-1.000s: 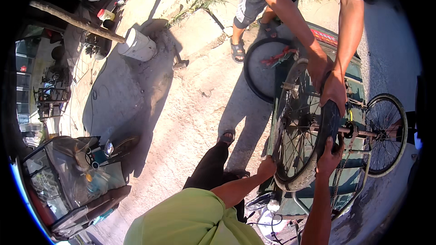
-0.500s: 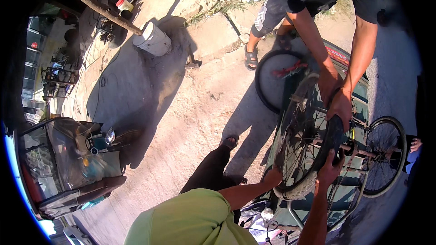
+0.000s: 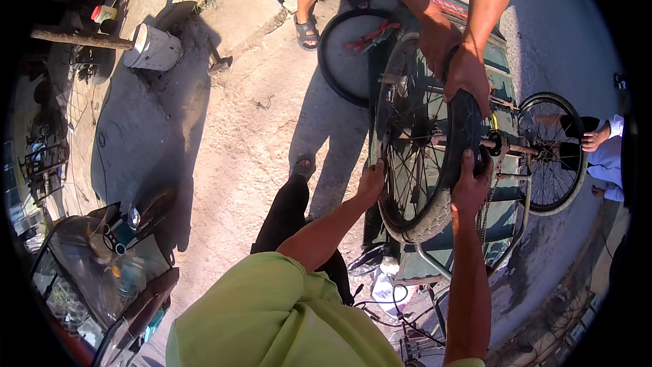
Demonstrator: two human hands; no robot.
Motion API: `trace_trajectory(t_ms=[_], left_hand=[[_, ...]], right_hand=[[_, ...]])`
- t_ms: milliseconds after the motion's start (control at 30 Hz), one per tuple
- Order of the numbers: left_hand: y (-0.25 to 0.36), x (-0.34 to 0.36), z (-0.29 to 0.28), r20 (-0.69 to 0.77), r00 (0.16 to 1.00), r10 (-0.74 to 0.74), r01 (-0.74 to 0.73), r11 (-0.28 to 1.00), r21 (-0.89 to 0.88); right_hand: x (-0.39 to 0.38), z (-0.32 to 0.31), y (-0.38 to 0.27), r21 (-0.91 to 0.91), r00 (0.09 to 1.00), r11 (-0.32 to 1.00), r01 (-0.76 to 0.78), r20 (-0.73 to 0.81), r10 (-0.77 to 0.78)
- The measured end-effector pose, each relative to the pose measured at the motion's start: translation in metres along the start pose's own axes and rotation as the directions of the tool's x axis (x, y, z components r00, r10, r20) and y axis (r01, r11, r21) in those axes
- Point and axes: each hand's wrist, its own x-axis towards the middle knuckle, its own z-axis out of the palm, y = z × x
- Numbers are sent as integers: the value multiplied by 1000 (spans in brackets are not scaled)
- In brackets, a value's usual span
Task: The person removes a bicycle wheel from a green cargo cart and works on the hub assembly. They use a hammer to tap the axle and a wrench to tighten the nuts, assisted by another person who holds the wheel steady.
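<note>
A spoked wheel stands on the side of a tipped cart with a green slatted bed [image 3: 499, 214], and its black tyre [image 3: 464, 129] bulges on the right. My left hand [image 3: 370, 185] is closed on the wheel's near left edge, its fingertips partly hidden. On the right, my right hand [image 3: 470, 191] wraps round the tyre, thumb up along its side. Just beyond it, another person's two hands, one of them a gripping hand [image 3: 468, 76], hold the same tyre from the far side. A chain [image 3: 483, 228] hangs beside my right hand.
A second spoked wheel [image 3: 551, 194] stands at right, a bystander's hand [image 3: 598, 137] near its rim. A loose black tyre [image 3: 324, 61] with a red-handled tool [image 3: 372, 35] lies beyond. Left are a white bucket [image 3: 155, 49], a hammer [image 3: 219, 60] and a plastic-covered vehicle [image 3: 102, 258].
The view has shifted right and down, so things appear further left and higher. My right hand and the other person's hands stay on the tyre; my left hand has moved up the wheel's edge.
</note>
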Motion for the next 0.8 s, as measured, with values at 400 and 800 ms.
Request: trace_trajectory(t_ms=[400,800], left_hand=[[-1,-4,28,-51,994,-98,96,995,-27],[-20,18,47,-253,919,304,-232,932,277]], right_hand=[[-5,-2,-3,-16,999,999,-38,16,38],[-6,2,-13,-44,1000,999,-18,12,19]])
